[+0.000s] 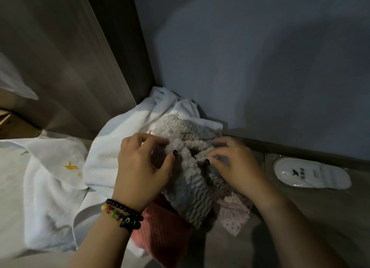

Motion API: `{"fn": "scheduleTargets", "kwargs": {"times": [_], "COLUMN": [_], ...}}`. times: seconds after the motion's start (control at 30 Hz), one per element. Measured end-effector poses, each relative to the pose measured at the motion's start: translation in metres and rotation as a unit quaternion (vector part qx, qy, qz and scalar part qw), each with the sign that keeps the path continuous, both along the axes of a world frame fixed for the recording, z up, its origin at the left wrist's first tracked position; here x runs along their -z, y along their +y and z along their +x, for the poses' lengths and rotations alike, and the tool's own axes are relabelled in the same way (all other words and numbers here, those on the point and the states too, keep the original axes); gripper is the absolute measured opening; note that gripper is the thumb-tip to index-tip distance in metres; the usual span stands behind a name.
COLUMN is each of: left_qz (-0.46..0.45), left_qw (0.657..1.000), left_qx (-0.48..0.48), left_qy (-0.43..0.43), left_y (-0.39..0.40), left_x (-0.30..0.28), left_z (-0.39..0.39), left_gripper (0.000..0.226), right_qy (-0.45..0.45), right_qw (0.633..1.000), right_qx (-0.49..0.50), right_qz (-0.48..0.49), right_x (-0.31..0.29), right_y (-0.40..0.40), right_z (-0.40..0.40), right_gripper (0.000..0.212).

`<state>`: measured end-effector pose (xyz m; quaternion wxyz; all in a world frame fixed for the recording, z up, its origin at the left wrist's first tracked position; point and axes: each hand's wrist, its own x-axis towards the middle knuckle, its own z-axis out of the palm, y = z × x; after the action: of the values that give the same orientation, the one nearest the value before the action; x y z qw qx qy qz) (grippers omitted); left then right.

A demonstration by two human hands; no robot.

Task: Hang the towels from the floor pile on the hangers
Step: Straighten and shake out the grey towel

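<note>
Both hands, left hand (140,163) and right hand (236,165), pinch the grey towel (192,189).

Dim, soft-focus, wide-angle edge distortion.

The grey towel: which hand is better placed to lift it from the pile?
Probably the right hand: its grip pinches the grey towel at a raised fold. The left hand only holds its upper edge.
</note>
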<state>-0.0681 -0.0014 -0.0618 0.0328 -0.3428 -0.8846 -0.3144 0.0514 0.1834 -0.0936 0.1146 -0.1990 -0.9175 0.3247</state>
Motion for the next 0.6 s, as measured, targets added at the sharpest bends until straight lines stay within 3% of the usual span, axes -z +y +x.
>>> {"fn": "scheduleTargets", "kwargs": {"times": [0.1, 0.17, 0.23, 0.33, 0.37, 0.43, 0.53, 0.6], "left_qz": [-0.013, 0.014, 0.088, 0.194, 0.218, 0.255, 0.270, 0.269], "left_qw": [1.000, 0.999, 0.994, 0.975, 0.969, 0.956, 0.932, 0.922], "left_qx": [0.013, 0.028, 0.054, 0.101, 0.113, 0.138, 0.182, 0.204], "left_qy": [0.009, 0.020, 0.028, 0.035, 0.020, -0.050, -0.156, -0.189], "left_y": [0.001, 0.002, 0.003, 0.005, 0.007, 0.009, 0.012, 0.014], "left_x": [0.002, -0.002, -0.009, -0.015, -0.015, -0.013, -0.012, -0.014], "left_z": [-0.004, -0.005, -0.003, 0.005, 0.007, 0.010, 0.014, 0.017], "left_gripper": [0.022, 0.019, 0.007, 0.009, 0.011, 0.015, 0.024, 0.021], "right_qy": [0.059, 0.104, 0.186, 0.350, 0.369, 0.336, 0.187, 0.087], "right_qw": [0.990, 0.954, 0.881, 0.749, 0.746, 0.813, 0.917, 0.938], "right_qx": [0.063, 0.127, 0.247, 0.383, 0.388, 0.328, 0.089, -0.067], "right_qz": [-0.111, -0.250, -0.358, -0.412, -0.396, -0.345, -0.340, -0.329], "right_x": [-0.012, -0.021, -0.029, -0.047, -0.053, -0.063, -0.072, -0.071], "right_y": [0.003, 0.003, 0.008, 0.020, 0.022, 0.020, 0.001, -0.011], "right_z": [-0.004, -0.007, -0.010, -0.005, -0.002, 0.006, 0.014, 0.015], "right_gripper": [0.010, 0.014, 0.023, 0.025, 0.024, 0.021, 0.034, 0.052]}}
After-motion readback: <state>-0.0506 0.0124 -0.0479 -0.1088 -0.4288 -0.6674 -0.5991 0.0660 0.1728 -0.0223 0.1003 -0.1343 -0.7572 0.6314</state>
